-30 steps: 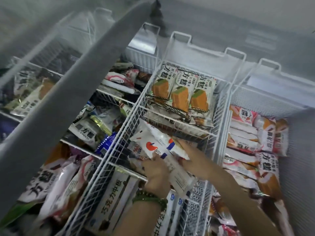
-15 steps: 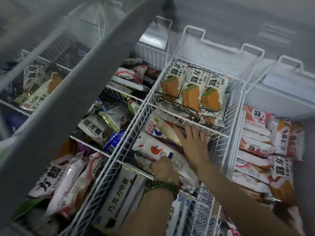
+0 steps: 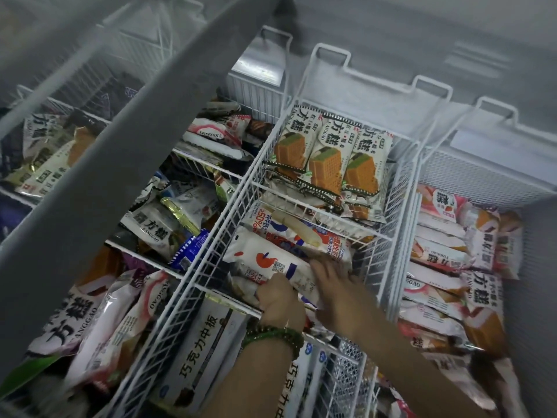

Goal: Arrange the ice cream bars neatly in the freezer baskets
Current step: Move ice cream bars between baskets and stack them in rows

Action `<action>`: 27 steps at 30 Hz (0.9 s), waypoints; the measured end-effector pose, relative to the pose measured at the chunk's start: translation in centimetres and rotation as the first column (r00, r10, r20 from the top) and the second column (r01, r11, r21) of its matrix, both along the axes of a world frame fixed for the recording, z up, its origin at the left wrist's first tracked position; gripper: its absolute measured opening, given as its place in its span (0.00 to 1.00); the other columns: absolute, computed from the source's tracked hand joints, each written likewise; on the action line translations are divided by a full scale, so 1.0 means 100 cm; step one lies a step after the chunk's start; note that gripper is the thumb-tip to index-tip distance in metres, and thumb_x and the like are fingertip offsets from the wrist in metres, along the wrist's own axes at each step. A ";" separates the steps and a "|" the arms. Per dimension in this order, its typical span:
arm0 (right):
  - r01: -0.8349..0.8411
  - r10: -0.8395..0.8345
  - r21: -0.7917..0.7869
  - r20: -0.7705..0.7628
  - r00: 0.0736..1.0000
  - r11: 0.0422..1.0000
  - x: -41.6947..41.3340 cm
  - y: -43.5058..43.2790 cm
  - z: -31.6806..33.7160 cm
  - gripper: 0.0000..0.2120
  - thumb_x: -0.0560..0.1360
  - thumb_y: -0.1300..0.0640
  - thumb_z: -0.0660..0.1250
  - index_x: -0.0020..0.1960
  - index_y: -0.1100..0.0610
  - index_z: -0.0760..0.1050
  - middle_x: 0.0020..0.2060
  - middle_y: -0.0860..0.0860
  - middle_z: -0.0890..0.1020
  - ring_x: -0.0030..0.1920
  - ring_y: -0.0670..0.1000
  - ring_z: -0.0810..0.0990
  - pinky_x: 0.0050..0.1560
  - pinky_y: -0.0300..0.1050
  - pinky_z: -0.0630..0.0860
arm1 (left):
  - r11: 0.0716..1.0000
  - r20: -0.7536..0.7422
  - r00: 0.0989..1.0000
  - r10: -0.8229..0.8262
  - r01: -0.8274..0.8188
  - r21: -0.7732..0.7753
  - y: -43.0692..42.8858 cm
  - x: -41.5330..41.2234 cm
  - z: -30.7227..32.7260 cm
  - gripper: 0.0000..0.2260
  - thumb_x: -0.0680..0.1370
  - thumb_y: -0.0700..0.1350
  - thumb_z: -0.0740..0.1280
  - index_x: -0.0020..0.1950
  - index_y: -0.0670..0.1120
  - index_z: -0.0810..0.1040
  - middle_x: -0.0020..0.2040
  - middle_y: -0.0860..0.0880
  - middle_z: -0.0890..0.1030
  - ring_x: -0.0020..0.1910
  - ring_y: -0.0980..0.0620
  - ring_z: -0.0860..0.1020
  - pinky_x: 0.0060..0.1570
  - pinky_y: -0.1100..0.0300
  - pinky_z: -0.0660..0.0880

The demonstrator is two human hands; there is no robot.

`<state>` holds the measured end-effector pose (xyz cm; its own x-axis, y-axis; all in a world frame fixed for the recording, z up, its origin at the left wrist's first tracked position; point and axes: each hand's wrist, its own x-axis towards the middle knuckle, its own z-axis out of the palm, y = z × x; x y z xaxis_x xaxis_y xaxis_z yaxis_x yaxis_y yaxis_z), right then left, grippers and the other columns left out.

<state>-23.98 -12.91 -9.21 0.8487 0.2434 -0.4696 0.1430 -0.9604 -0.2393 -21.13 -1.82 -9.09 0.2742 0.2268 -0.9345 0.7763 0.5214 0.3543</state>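
A white ice cream bar (image 3: 265,260) with red and blue marks lies in the middle compartment of the centre white wire basket (image 3: 241,191). My left hand (image 3: 278,300), with a green bead bracelet on the wrist, grips its near end. My right hand (image 3: 334,288) rests flat on the same bar's right side, fingers spread. Behind it lies a second white bar (image 3: 301,233) with red print. Three orange-and-green bars (image 3: 328,164) stand side by side in the far compartment.
A grey sliding lid frame (image 3: 120,152) crosses the left half. The left basket (image 3: 180,212) holds jumbled wrappers. The right basket (image 3: 452,260) holds stacked pink and orange bars. White boxes (image 3: 208,357) with black print fill the near centre compartment.
My right hand has drawn back from the far divider onto the white bar's near right side. My left hand stays on the bar's near end. The view has shifted slightly.
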 end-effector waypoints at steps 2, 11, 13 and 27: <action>0.116 -0.104 0.148 -0.085 0.991 0.982 0.007 -0.002 0.000 0.37 0.70 0.62 0.71 0.72 0.51 0.54 0.69 0.52 0.64 0.62 0.55 0.72 0.58 0.47 0.74 | 0.997 0.053 0.996 0.068 -0.065 -0.047 0.005 0.001 -0.001 0.06 0.81 0.35 0.57 0.54 0.39 0.73 0.68 0.33 0.71 0.67 0.36 0.71 0.58 0.51 0.73; 0.527 -0.404 0.279 -0.396 0.825 0.803 0.057 -0.019 0.007 0.15 0.78 0.65 0.56 0.58 0.51 0.75 0.39 0.48 0.76 0.31 0.46 0.73 0.26 0.36 0.65 | 0.402 0.171 0.609 -0.775 0.265 0.876 0.021 0.002 0.019 0.14 0.74 0.35 0.65 0.58 0.46 0.73 0.64 0.47 0.70 0.66 0.48 0.66 0.67 0.41 0.66; 0.488 -0.431 0.234 -0.256 0.865 0.841 0.054 -0.015 0.005 0.12 0.80 0.62 0.55 0.58 0.55 0.74 0.38 0.51 0.77 0.31 0.48 0.74 0.29 0.41 0.69 | 0.060 -0.043 0.289 -0.956 0.337 0.939 0.026 0.007 0.008 0.20 0.77 0.35 0.61 0.68 0.48 0.68 0.75 0.47 0.60 0.75 0.48 0.56 0.74 0.41 0.54; 0.414 -0.430 0.127 0.152 0.890 0.901 0.001 0.031 -0.048 0.27 0.81 0.41 0.38 0.78 0.44 0.39 0.77 0.48 0.36 0.75 0.50 0.29 0.75 0.56 0.32 | -0.540 -0.520 -0.196 -0.832 0.501 0.676 0.054 0.039 -0.047 0.26 0.82 0.60 0.40 0.76 0.59 0.32 0.76 0.54 0.29 0.75 0.49 0.32 0.70 0.41 0.31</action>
<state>-23.88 -9.81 -13.98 0.9459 -0.1226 -0.3006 -0.2249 -0.9151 -0.3347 -17.22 3.57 -13.84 0.8475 -0.2309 -0.4780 -0.1893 -0.9727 0.1343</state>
